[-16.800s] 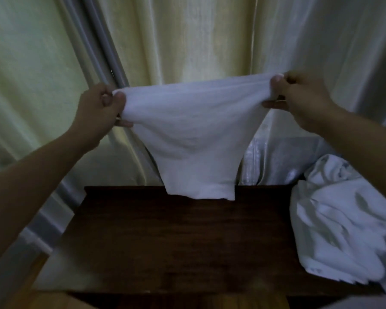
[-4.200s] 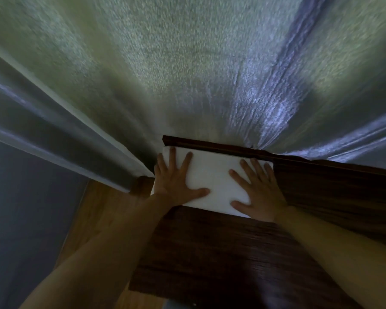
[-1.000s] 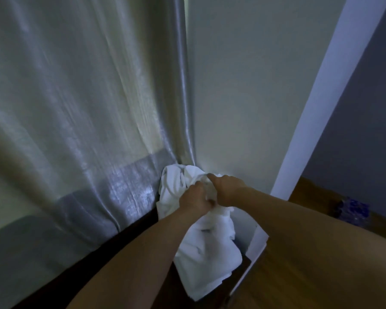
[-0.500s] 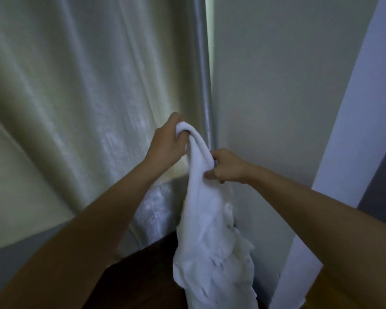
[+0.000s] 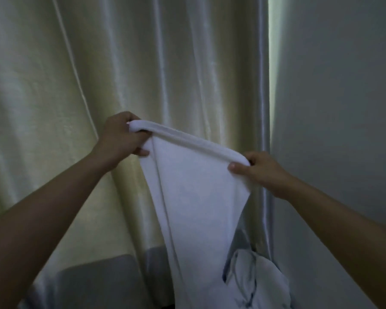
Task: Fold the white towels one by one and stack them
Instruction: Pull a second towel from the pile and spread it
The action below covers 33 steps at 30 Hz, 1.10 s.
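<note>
While the left hand and right hand each pinch its rolled top edge, a towel hangs mid-frame before the curtain; spreading it out flat likely comes next, before folding.

White towel at frame centre, top edge rolled and stretched taut, hanging down; more crumpled towels, seemingly, at lower right.

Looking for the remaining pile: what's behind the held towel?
Behind the towel hang the curtain and, low right, crumpled white towels; the rest is covered.
</note>
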Each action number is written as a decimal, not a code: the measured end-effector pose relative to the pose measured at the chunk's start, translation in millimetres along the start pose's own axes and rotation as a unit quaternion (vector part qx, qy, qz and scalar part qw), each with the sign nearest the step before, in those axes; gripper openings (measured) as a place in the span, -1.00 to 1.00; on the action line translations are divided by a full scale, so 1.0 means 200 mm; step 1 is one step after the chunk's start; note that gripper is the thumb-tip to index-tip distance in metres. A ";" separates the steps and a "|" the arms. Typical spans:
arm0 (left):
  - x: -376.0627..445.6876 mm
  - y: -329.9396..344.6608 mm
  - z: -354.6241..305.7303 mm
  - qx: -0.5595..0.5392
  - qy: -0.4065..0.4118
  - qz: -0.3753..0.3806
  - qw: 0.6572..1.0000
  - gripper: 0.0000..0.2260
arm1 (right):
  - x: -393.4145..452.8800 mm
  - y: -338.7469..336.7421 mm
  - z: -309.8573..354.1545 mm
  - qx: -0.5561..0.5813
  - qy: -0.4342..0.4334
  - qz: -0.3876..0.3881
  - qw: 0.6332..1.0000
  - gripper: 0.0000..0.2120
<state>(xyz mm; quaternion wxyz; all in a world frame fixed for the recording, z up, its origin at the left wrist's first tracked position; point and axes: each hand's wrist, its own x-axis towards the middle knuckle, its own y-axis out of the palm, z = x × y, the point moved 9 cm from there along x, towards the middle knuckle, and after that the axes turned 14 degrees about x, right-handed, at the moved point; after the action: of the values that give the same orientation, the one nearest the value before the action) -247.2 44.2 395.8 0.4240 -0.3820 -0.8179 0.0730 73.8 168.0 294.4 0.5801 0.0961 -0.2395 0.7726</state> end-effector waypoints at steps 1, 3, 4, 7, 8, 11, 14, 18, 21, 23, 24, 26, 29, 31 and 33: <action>0.01 -0.06 0.03 0.000 -0.010 0.005 1.000 -0.84 | 0.03 0.01 0.04 0.023 -0.006 -0.008 1.000 -0.76; 0.01 -0.20 0.09 0.001 -0.030 0.016 0.999 -0.81 | 0.08 0.07 0.12 0.054 -0.002 -0.004 0.999 -0.83; 0.01 -0.24 0.11 0.002 -0.037 0.029 0.999 -0.83 | 0.11 0.07 0.15 0.070 0.005 -0.003 0.997 -0.83; -0.01 -0.42 0.24 0.000 -0.054 0.058 0.997 -0.89 | 0.17 0.18 0.23 0.105 0.026 -0.005 0.994 -0.79; -0.03 -0.49 0.29 -0.004 -0.061 0.061 0.996 -0.89 | 0.19 0.23 0.27 0.088 0.021 -0.016 0.996 -0.77; -0.05 -0.67 0.49 -0.023 -0.106 0.055 0.993 -0.83 | 0.22 0.37 0.33 0.068 0.008 -0.044 0.997 -0.70; -0.07 -0.83 0.69 -0.028 -0.145 0.047 0.988 -0.76 | 0.22 0.58 0.34 0.132 0.035 -0.019 0.990 -0.76; -0.09 -0.98 0.90 -0.016 -0.148 0.060 0.987 -0.70 | 0.19 0.87 0.35 0.208 0.065 -0.006 0.976 -0.80; -0.11 -1.06 1.06 -0.019 -0.158 0.064 0.985 -0.71 | 0.19 1.04 0.33 0.218 0.066 -0.008 0.974 -0.81; -0.13 -1.10 1.18 -0.019 -0.172 0.064 0.983 -0.74 | 0.19 1.16 0.32 0.216 0.063 0.021 0.974 -0.88; -0.14 -1.12 1.24 -0.021 -0.179 0.065 0.981 -0.74 | 0.19 1.22 0.32 0.213 0.064 0.039 0.974 -0.90; -0.17 -1.14 1.37 -0.032 -0.200 0.067 0.977 -0.74 | 0.19 1.31 0.30 0.213 0.072 0.045 0.973 -0.91; -0.20 -1.15 1.52 -0.051 -0.226 0.073 0.970 -0.74 | 0.22 1.39 0.26 0.222 0.088 0.000 0.971 -0.93; -0.20 -1.16 1.57 -0.057 -0.237 0.062 0.968 -0.76 | 0.25 1.45 0.24 0.239 0.103 -0.016 0.965 -0.90; -0.18 -1.17 1.60 -0.062 -0.243 0.037 0.967 -0.75 | 0.28 1.50 0.24 0.259 0.116 -0.018 0.959 -0.80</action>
<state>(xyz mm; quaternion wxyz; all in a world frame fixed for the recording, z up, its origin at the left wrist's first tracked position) -605.6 -78.2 275.7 0.1852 -0.4080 -0.8847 0.1287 -232.8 127.6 282.0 0.5730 0.1570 0.0394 0.8034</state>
